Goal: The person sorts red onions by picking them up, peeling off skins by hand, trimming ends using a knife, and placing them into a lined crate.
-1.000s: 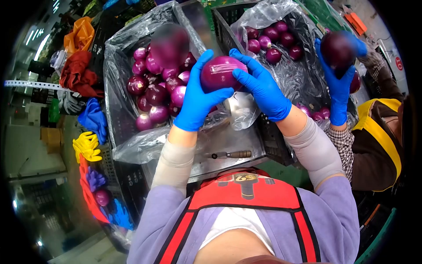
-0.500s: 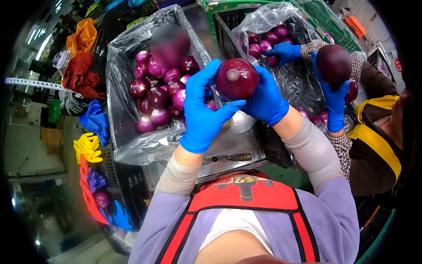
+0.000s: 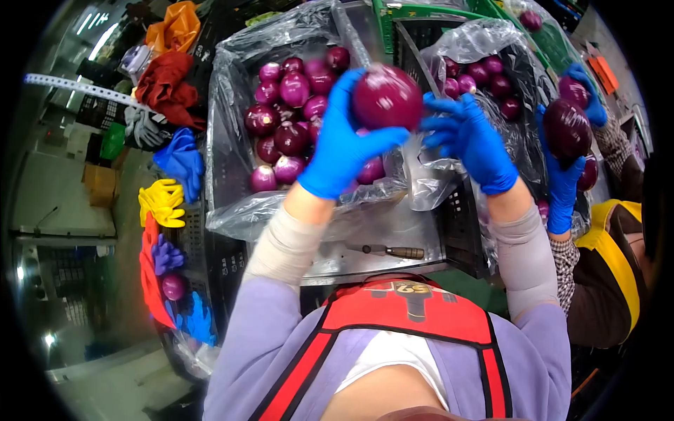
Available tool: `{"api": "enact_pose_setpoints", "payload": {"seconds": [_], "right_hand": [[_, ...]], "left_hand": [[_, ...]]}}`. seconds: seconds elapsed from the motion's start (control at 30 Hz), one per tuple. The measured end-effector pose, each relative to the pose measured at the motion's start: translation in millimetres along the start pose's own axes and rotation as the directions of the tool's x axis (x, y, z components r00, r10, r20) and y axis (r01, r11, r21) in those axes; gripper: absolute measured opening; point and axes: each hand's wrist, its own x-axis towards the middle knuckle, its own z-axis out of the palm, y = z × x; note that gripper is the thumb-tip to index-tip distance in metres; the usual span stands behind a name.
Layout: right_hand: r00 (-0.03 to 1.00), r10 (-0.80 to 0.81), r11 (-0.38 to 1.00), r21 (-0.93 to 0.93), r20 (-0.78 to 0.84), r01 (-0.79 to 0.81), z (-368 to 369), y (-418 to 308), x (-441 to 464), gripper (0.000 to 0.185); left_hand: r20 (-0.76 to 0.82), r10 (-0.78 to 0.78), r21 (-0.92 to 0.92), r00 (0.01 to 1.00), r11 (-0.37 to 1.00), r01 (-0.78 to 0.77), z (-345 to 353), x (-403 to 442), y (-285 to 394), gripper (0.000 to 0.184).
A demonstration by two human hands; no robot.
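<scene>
A large red onion (image 3: 387, 97) rests in my left hand (image 3: 351, 133), whose blue-gloved fingers and thumb wrap its left side. My right hand (image 3: 472, 140), also in a blue glove, is apart from the onion on its right, fingers spread and slightly blurred, with nothing in them. Beneath and left of my hands, several smaller red onions (image 3: 291, 137) lie in a plastic-lined crate (image 3: 232, 172). A knife-like tool with a wooden handle (image 3: 405, 252) lies on the metal surface (image 3: 337, 264) near my body.
At the right, a co-worker's blue-gloved hands (image 3: 564, 193) hold onions beside a second lined crate (image 3: 474, 235) of onions. Coloured gloves (image 3: 161, 202) and cloths (image 3: 167, 88) hang at the left. A green crate (image 3: 421, 10) stands at the back.
My right hand has come off the large onion and opened, while my left keeps hold of it. The view has shifted, and the co-worker's far hand has moved from the crate to the held onions.
</scene>
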Motion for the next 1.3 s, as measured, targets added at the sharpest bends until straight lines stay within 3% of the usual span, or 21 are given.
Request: {"api": "enact_pose_setpoints", "payload": {"seconds": [0.03, 0.1, 0.13, 0.2, 0.23, 0.27, 0.3, 0.33, 0.37, 0.4, 0.43, 0.47, 0.5, 0.6, 0.67, 0.77, 0.9, 0.97, 1.1, 1.2, 1.3], "right_hand": [[0.992, -0.127, 0.992, 0.017, 0.003, 0.127, -19, -2, 7, 0.058], [0.956, -0.215, 0.976, -0.013, -0.198, 0.217, -50, -5, 17, 0.051], [0.929, -0.229, 0.973, -0.084, -0.291, 0.214, -64, -6, 22, 0.05], [0.867, -0.246, 0.96, -0.233, -0.434, 0.156, -89, 0, 31, 0.045], [0.854, -0.287, 0.924, -0.361, -0.434, 0.127, -103, 8, 36, 0.044], [0.844, -0.325, 0.872, -0.48, -0.426, 0.093, -121, 21, 43, 0.042], [0.864, -0.321, 0.784, -0.62, -0.388, 0.013, -148, 35, 51, 0.039], [0.869, -0.322, 0.786, -0.618, -0.376, 0.023, -164, 48, 56, 0.039], [0.885, -0.334, 0.571, -0.817, -0.325, -0.084, -175, 59, 57, 0.037], [0.901, -0.334, 0.297, -0.938, -0.276, -0.177, -180, 66, 58, 0.035], [0.901, -0.336, 0.299, -0.938, -0.275, -0.174, -185, 74, 58, 0.035], [0.917, -0.272, 0.186, -0.951, -0.291, -0.247, -187, 80, 58, 0.034], [0.929, -0.205, 0.062, -0.952, -0.306, -0.3, -190, 86, 57, 0.034], [0.923, -0.255, 0.447, -0.882, -0.288, -0.152, -302, 185, 100, 0.038], [0.922, -0.184, 0.715, -0.689, -0.342, -0.113, -368, 251, 130, 0.038], [0.925, -0.169, 0.551, -0.811, -0.341, -0.198, -287, 226, 96, 0.039], [0.949, -0.143, 0.343, -0.914, -0.28, -0.217, -201, 180, 69, 0.04], [0.957, -0.128, 0.263, -0.94, -0.259, -0.219, -167, 159, 59, 0.041], [0.96, -0.107, 0.141, -0.96, -0.259, -0.243, -129, 131, 48, 0.043], [0.945, -0.117, 0.118, -0.949, -0.306, -0.293, -123, 116, 48, 0.045], [0.89, -0.129, 0.309, -0.871, -0.437, -0.382, -160, 129, 62, 0.046]], "left_hand": [[-0.063, 0.094, 0.242, 0.994, 0.967, -0.076, -19, 13, -1, 0.091], [-0.113, 0.006, 0.21, 0.994, 0.978, 0.017, -59, 39, 4, 0.086], [-0.167, 0.028, 0.248, 0.986, 0.969, 0.015, -80, 51, 0, 0.085], [-0.328, 0.192, 0.521, 0.925, 0.854, 0.007, -128, 71, -25, 0.082], [-0.325, 0.317, 0.649, 0.891, 0.76, -0.034, -167, 82, -51, 0.081], [-0.356, 0.342, 0.735, 0.87, 0.677, 0.035, -187, 84, -61, 0.079], [-0.412, 0.254, 0.729, 0.875, 0.668, 0.149, -180, 76, -49, 0.079], [-0.469, 0.167, 0.715, 0.867, 0.648, 0.261, -172, 69, -36, 0.079], [-0.436, 0.284, 0.861, 0.854, 0.408, 0.304, -204, 75, -57, 0.082], [-0.435, 0.292, 0.863, 0.852, 0.404, 0.302, -208, 75, -52, 0.082], [-0.475, 0.308, 0.867, 0.824, 0.324, 0.378, -211, 73, -49, 0.083], [-0.512, 0.325, 0.858, 0.795, 0.244, 0.453, -213, 70, -47, 0.085], [-0.513, 0.292, 0.856, 0.807, 0.25, 0.453, -212, 64, -35, 0.085], [-0.502, 0.163, 0.861, 0.849, 0.191, 0.472, -225, 43, -13, 0.084], [-0.468, 0.029, 0.865, 0.883, 0.22, 0.451, -276, 32, -35, 0.082], [-0.522, -0.191, 0.846, 0.831, 0.008, 0.533, -262, 11, -14, 0.081], [-0.533, -0.342, 0.828, 0.774, -0.023, 0.56, -272, 11, -23, 0.08], [-0.479, -0.331, 0.852, 0.813, 0.046, 0.521, -274, 9, -33, 0.078], [-0.497, -0.363, 0.84, 0.788, 0.028, 0.542, -289, 10, -45, 0.075], [-0.47, -0.378, 0.858, 0.797, 0.013, 0.513, -288, 9, -43, 0.076], [-0.437, -0.323, 0.885, 0.839, 0.014, 0.466, -284, 10, -41, 0.079]]}}
